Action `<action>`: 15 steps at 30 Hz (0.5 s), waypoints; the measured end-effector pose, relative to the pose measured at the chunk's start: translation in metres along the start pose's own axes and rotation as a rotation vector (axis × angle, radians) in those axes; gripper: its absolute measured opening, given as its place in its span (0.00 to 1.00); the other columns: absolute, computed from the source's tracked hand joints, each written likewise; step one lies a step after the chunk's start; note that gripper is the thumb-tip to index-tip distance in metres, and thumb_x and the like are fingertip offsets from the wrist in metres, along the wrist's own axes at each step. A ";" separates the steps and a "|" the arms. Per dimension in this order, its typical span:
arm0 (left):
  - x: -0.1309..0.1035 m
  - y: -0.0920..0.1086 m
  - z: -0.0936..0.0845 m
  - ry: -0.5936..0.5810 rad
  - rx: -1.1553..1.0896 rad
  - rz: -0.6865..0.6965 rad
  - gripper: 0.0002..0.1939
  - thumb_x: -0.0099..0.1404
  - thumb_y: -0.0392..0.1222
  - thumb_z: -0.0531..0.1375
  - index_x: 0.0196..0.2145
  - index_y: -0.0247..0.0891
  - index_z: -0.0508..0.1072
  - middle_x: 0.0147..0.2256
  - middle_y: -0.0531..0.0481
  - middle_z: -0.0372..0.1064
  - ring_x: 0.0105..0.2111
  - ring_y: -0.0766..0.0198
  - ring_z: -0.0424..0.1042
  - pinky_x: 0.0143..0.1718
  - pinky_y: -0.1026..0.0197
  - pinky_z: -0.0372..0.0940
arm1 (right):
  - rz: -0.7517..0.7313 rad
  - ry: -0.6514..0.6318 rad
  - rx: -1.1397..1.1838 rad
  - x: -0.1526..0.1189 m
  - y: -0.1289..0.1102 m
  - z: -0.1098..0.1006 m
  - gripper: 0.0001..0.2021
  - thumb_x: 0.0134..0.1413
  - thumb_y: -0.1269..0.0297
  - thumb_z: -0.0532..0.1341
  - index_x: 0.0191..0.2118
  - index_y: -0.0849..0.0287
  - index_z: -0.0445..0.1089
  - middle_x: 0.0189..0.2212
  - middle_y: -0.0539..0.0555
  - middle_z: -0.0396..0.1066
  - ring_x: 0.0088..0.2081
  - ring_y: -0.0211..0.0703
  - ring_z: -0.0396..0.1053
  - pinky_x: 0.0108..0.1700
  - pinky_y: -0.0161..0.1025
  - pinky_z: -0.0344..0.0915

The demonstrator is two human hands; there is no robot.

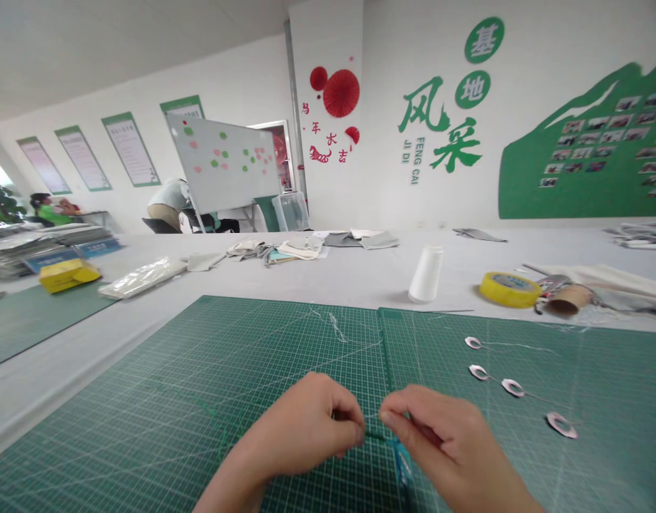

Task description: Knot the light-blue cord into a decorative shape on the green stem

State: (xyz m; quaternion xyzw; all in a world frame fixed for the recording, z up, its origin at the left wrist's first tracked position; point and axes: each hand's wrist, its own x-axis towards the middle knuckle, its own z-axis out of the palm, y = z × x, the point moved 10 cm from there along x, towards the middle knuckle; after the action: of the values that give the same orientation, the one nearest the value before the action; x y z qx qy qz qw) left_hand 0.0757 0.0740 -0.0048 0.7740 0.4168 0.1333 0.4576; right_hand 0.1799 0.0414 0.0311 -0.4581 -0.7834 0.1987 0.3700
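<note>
My left hand [306,427] is closed in a pinch above the green cutting mat [242,335]. A short dark green cord [375,435] runs from its fingertips toward my right hand [440,438]. That hand is pinched too, thumb against forefinger, a small gap away; whatever is in its tips is too fine to make out. Just below it hangs a bright blue piece [403,462], partly hidden by the fingers. Loose green thread [215,413] lies on the mat beside my left forearm. Several pale ring-shaped pieces [513,387] with thin threads rest to the right.
Beyond the mats stand a white thread cone [426,274] and a yellow tape roll [510,288] near a cardboard tube [570,300]. White thread scraps [336,328] lie on the mat. A yellow box [70,275], a clear plastic packet [143,277] and fabric pieces [301,247] sit farther off.
</note>
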 end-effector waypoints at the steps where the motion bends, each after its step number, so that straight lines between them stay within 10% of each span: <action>1: 0.001 -0.002 -0.004 0.030 -0.004 -0.007 0.08 0.54 0.36 0.56 0.22 0.36 0.74 0.18 0.56 0.63 0.20 0.69 0.60 0.22 0.67 0.53 | -0.030 0.010 -0.024 -0.001 -0.003 0.000 0.11 0.62 0.65 0.53 0.31 0.56 0.71 0.22 0.48 0.69 0.24 0.37 0.66 0.27 0.34 0.59; 15: 0.006 -0.007 -0.029 0.207 -0.318 -0.075 0.07 0.58 0.42 0.58 0.30 0.35 0.71 0.19 0.58 0.62 0.18 0.71 0.52 0.22 0.67 0.48 | -0.108 0.028 -0.164 -0.006 -0.007 0.014 0.14 0.64 0.66 0.50 0.34 0.56 0.72 0.23 0.49 0.70 0.24 0.39 0.68 0.27 0.35 0.61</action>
State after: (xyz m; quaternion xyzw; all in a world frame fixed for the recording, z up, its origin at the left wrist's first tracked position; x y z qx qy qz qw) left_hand 0.0581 0.0979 0.0042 0.6582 0.4637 0.2593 0.5334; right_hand 0.1667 0.0333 0.0247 -0.4466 -0.8155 0.1071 0.3523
